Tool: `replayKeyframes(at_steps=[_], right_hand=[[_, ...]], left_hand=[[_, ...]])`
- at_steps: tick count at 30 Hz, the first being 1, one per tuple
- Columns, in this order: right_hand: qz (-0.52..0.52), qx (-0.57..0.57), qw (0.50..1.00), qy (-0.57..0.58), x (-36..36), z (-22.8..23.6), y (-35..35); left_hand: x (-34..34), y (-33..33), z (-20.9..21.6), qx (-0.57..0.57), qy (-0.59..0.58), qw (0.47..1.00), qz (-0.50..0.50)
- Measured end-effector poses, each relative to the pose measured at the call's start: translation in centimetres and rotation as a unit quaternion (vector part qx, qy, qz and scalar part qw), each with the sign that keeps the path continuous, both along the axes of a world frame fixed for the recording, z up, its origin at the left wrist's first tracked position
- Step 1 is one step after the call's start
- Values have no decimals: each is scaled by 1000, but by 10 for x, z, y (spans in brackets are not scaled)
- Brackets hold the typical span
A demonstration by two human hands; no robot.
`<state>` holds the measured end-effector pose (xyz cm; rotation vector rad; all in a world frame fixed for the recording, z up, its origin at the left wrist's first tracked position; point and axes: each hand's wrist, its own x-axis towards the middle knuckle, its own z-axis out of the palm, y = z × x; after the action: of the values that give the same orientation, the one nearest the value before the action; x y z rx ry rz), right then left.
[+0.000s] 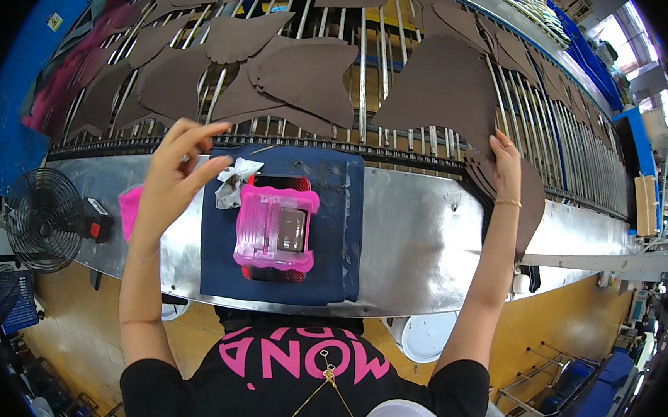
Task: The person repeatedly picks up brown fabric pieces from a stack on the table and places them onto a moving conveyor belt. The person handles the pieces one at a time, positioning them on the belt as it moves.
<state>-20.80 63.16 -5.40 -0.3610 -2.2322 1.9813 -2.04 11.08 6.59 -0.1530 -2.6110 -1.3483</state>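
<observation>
My right hand (505, 160) has its fingers closed on the near edge of a large dark-brown flat cut piece (440, 88), which lies slanting over the metal bars. Beside that wrist, a stack of similar brown pieces (526, 214) hangs over the rail onto the metal table. My left hand (182, 163) is raised over the table's left part, fingers apart and holding nothing. Nearest to it is a crumpled whitish scrap (237, 182). Right of the scrap, a pink scalloped plastic holder (256, 230) with a dark rectangular block (291, 229) rests over a red-and-black thing (275, 274) on a navy cloth (329, 274).
Beyond the metal table (416, 245), a rack of metal bars (364, 79) carries several overlapping brown pieces (301, 71). A black fan (45, 219) stands at the left, near a pink item (129, 210). A pale bar (597, 260) juts in at the right. White buckets (427, 335) show below the table.
</observation>
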Motion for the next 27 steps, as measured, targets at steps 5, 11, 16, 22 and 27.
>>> replayKeyframes(at_steps=[5,11,16,22,27], right_hand=[[44,121,988,-80,-61,-47,-7],[13,508,859,-72,-63,-60,-1],[-137,555,819,56,22,-16,23],[-304,561,727,-255,154,-28,115],[-301,586,701,-273,160,-16,96]], left_hand=[[26,-51,-18,3,-23,994,109],[30,-84,-38,175,-46,963,198],[26,-78,-40,163,-32,967,195],[2,-61,-54,185,-35,969,159],[-1,-50,-54,170,-43,978,115]])
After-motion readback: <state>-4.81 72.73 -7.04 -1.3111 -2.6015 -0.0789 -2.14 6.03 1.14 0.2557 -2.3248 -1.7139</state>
